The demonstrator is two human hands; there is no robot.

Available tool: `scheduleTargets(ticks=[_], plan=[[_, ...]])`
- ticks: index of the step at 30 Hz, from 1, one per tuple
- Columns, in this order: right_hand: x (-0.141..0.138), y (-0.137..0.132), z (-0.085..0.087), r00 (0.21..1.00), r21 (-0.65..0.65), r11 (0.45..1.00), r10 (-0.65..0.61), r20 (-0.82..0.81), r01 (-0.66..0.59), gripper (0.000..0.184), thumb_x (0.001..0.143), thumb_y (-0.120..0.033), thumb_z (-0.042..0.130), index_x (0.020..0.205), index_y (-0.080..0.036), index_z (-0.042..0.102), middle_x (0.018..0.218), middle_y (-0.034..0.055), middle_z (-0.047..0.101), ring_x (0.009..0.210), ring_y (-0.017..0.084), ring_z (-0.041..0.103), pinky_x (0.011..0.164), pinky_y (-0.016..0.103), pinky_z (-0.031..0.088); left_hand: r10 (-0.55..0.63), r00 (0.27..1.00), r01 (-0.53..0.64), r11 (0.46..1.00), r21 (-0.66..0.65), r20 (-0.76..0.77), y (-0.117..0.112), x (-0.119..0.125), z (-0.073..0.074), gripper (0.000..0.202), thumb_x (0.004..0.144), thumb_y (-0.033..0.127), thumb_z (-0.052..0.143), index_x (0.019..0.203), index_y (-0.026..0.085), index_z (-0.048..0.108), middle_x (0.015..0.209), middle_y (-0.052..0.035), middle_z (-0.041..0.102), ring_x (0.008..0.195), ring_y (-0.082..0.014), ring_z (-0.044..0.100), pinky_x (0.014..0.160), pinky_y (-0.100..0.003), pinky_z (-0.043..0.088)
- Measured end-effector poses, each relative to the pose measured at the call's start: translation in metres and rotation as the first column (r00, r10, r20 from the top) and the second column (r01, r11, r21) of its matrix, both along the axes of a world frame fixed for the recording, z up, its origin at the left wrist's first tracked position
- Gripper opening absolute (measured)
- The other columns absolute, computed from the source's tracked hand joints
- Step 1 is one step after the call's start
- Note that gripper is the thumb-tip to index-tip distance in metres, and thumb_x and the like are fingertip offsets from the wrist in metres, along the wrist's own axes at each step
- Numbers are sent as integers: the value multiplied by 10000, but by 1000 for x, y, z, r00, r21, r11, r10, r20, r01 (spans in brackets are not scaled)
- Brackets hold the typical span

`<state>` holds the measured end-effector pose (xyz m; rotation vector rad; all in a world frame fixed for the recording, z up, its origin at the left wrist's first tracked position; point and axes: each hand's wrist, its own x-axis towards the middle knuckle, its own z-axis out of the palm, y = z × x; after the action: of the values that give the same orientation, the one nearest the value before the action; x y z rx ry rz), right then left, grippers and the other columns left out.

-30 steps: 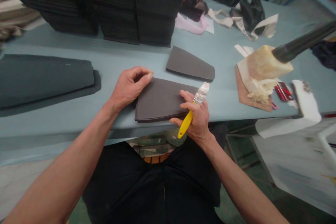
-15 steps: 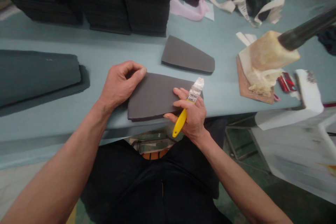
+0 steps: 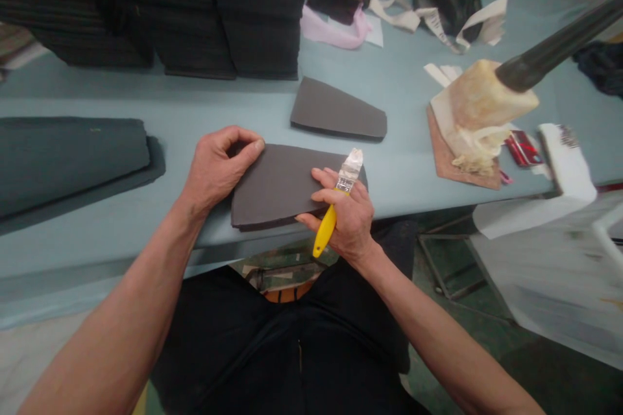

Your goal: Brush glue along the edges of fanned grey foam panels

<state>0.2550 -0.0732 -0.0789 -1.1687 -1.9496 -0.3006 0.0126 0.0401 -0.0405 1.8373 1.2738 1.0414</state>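
Note:
A stack of dark grey tapered pieces (image 3: 277, 185) lies at the front edge of the table between my two hands. My left hand (image 3: 221, 159) pinches the stack's far left corner between thumb and fingers. Across my right hand (image 3: 350, 217) rests a paintbrush (image 3: 327, 227) with a yellow handle and whitish, coated bristles, held between the fingers. That same hand lies on the right end of the stack, fingertips on top and thumb at the near edge. Just beyond sits a smaller grey tapered stack (image 3: 338, 110).
Tall stacks of dark pieces (image 3: 257, 19) stand at the back left, and a dark green pile (image 3: 68, 162) lies at the left. At the right are a glue-crusted container (image 3: 487, 97) with a black tube, a red packet (image 3: 523, 148) and fabric scraps (image 3: 335, 29).
The camera view has shifted slightly, so the table's contents sit a little further left. Both hands keep the same hold on the stack and the paintbrush.

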Motion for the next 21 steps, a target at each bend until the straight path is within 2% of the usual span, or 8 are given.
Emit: scheduleTargets(ticks=[6,10,13,17,21], plan=[[-1,-4,-1,1000,-79,997,3,1,-3,298,1038,-559,695,1145,-289,627,1456,85,764,1402,275,715,1224,488,510,0,1000,1,999,-35,29,0,-1,1,293,894,491,743,961,216,819,1005,-51,822,932,-224,728,872,-316,570],[5,-5,9,999,-12,999,-42,-32,42,315,1050,-575,673,1169,-298,583,1439,92,773,1412,284,704,1203,517,516,53,997,-49,997,-67,62,1,-2,1,323,892,533,746,973,224,796,1012,-50,816,948,-229,709,880,-325,570],[22,-1,14,994,40,995,-92,-63,94,313,1042,-528,706,1179,-287,561,1429,127,773,1392,304,715,1145,528,553,98,991,-93,994,-59,88,3,-2,1,316,902,537,714,966,237,789,1026,-39,812,996,-226,704,946,-321,561],[52,4,7,979,33,985,-166,-119,171,290,1037,-448,725,1180,-252,566,1424,178,763,1346,332,739,1099,546,576,127,986,-122,991,-54,109,3,-2,3,323,903,535,688,944,236,804,1001,-34,808,968,-216,692,915,-312,543],[67,3,-5,950,-87,973,-226,-217,212,317,1040,-477,697,1195,-232,569,1480,217,720,1332,340,747,1087,556,596,128,985,-120,990,-75,116,2,-2,4,299,901,519,687,928,246,807,1003,-32,817,982,-231,697,915,-328,549]])
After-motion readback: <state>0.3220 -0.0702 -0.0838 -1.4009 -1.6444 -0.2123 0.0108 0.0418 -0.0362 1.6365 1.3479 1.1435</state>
